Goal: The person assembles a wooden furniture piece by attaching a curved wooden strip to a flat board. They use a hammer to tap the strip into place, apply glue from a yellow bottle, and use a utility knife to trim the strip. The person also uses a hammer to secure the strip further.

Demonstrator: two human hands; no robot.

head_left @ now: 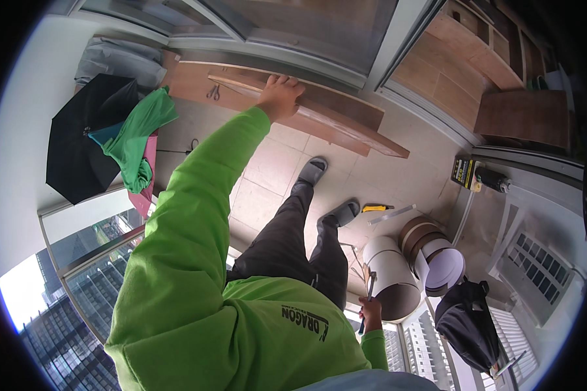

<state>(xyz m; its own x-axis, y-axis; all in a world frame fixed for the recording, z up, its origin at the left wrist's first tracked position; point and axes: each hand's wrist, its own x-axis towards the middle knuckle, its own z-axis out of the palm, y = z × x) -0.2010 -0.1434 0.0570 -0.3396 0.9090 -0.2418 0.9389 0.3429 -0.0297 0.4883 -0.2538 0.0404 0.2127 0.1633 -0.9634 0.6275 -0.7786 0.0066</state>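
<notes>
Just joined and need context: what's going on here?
A person in a green top stands on a tiled floor. The left hand is on the edge of a long wooden board. The right hand, lower down, holds a slim dark tool, kind unclear, beside large rolled strips. A yellow cutter lies on the floor near one foot; scissors lie by the board's left end. The tool isn't touching the board.

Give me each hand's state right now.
Left hand: closed over the edge of a wooden board.
Right hand: closed, holding a slim dark tool.
</notes>
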